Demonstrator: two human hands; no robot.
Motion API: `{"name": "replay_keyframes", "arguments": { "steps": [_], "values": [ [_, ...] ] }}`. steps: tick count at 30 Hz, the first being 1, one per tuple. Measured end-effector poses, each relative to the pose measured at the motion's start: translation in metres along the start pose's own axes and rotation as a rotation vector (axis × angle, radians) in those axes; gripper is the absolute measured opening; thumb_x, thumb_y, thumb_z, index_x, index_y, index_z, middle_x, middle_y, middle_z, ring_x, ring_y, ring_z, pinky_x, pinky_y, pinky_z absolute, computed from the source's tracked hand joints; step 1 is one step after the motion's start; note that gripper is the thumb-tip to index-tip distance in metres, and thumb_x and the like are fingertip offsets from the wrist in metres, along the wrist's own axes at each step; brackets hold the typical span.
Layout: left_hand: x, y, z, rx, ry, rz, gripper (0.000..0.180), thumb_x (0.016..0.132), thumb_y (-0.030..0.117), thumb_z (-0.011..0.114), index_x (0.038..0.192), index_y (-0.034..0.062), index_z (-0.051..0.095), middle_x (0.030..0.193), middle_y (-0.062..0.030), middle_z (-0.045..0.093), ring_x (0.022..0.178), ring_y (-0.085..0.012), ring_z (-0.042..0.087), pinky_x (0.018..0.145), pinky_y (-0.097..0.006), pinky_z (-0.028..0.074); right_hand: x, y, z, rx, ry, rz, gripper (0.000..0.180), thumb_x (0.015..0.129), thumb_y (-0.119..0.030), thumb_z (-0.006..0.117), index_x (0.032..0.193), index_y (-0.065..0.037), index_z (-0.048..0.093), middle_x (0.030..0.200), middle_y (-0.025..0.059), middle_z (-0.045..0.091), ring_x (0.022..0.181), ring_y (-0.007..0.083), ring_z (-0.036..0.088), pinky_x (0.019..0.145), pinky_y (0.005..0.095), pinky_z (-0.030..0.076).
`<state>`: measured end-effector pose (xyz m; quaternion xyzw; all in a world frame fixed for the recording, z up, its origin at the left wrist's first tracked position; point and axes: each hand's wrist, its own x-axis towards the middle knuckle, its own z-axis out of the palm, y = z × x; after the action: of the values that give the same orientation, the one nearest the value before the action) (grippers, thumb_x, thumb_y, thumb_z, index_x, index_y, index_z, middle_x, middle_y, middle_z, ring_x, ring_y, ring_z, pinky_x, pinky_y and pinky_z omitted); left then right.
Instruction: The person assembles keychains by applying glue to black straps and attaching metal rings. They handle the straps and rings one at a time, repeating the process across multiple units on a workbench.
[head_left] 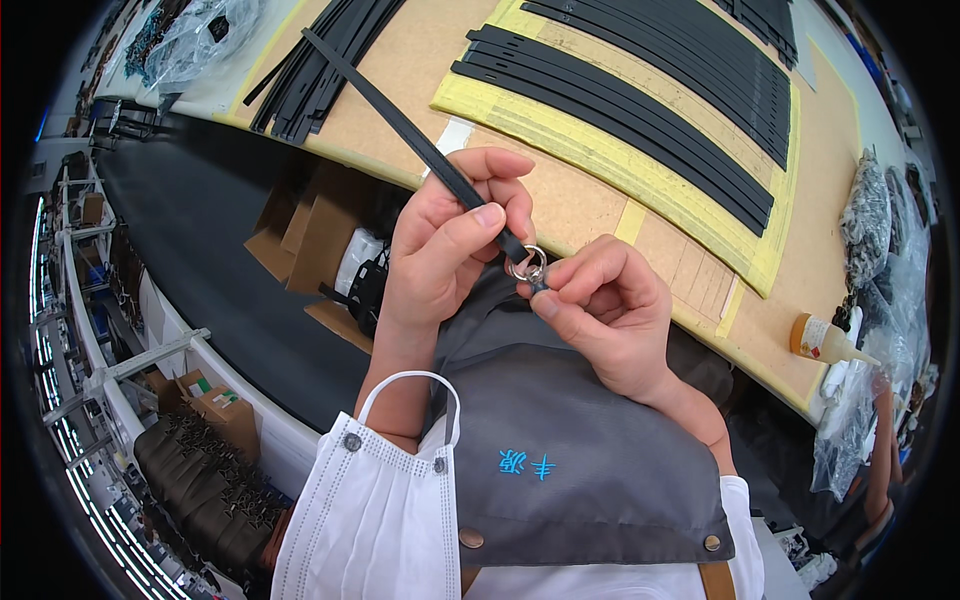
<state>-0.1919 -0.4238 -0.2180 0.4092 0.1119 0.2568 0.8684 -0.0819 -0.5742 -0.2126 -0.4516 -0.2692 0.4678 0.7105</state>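
A white face mask [375, 510] hangs lowest in view, over a grey apron [570, 470]. Just above it, the left hand [440, 255] is closed around a long black strap [420, 145], thumb and forefinger pinching it near its lower end, while the rest of the strap slants up and away to the left. The right hand [605, 310] is curled, its fingertips pinching a small metal ring [527, 264] fixed at the strap's end, right beside the left thumb. Beyond the hands lies a brown worktable [560, 195] with rows of black strips [640, 110] on yellow sheets. A glue bottle [825, 340] lies on the table's right side.
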Motion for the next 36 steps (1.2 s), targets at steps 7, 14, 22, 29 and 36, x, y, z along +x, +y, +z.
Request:
{"name": "replay_keyframes", "arguments": {
  "steps": [7, 14, 22, 29, 36],
  "values": [
    [0.000, -0.001, -0.001, -0.026, -0.038, 0.035, 0.038, 0.093, 0.009, 0.049, 0.128, -0.0059, 0.046, 0.091, -0.0125, 0.058, 0.078, -0.0144, 0.059, 0.067, -0.026, 0.052, 0.000, 0.001, 0.000, -0.139, -0.017, -0.082, 0.020, 0.079, 0.015, 0.067, 0.090, 0.000, 0.060, 0.101, 0.0096, 0.060, 0.094, 0.0156, 0.066, 0.084, 0.0265, 0.056],
    [0.000, -0.003, 0.000, 0.020, -0.018, 0.090, 0.038, 0.092, 0.007, 0.047, 0.128, -0.0046, 0.044, 0.083, -0.0124, 0.055, 0.064, -0.0200, 0.057, 0.057, -0.031, 0.049, 0.003, -0.002, 0.001, -0.340, -0.049, -0.236, 0.020, 0.077, 0.014, 0.071, 0.087, -0.001, 0.061, 0.097, 0.0097, 0.061, 0.091, 0.0164, 0.067, 0.081, 0.0261, 0.056],
    [0.000, -0.004, -0.006, -0.017, -0.076, 0.095, 0.037, 0.092, 0.008, 0.049, 0.126, -0.0049, 0.046, 0.087, -0.0121, 0.057, 0.075, -0.0171, 0.057, 0.066, -0.029, 0.050, 0.005, 0.000, 0.003, -0.508, 0.023, -0.370, 0.021, 0.071, 0.009, 0.077, 0.078, -0.004, 0.063, 0.086, 0.0091, 0.067, 0.081, 0.0181, 0.069, 0.070, 0.0267, 0.055],
    [0.001, -0.007, -0.006, -0.017, -0.084, 0.138, 0.034, 0.093, 0.007, 0.046, 0.125, -0.0025, 0.046, 0.082, -0.0120, 0.054, 0.062, -0.0201, 0.055, 0.056, -0.032, 0.046, 0.006, 0.001, 0.004, -0.586, 0.001, -0.459, 0.021, 0.069, 0.010, 0.078, 0.078, -0.004, 0.064, 0.086, 0.0101, 0.068, 0.082, 0.0195, 0.070, 0.070, 0.0274, 0.057],
    [0.002, -0.007, -0.011, -0.145, -0.153, 0.128, 0.035, 0.092, 0.008, 0.049, 0.124, -0.0048, 0.047, 0.087, -0.0126, 0.058, 0.078, -0.0183, 0.059, 0.069, -0.031, 0.051, 0.006, 0.000, 0.007, -0.597, -0.005, -0.479, 0.022, 0.069, 0.010, 0.078, 0.078, -0.004, 0.064, 0.087, 0.0101, 0.068, 0.082, 0.0198, 0.070, 0.072, 0.0276, 0.057]
  ]
}}
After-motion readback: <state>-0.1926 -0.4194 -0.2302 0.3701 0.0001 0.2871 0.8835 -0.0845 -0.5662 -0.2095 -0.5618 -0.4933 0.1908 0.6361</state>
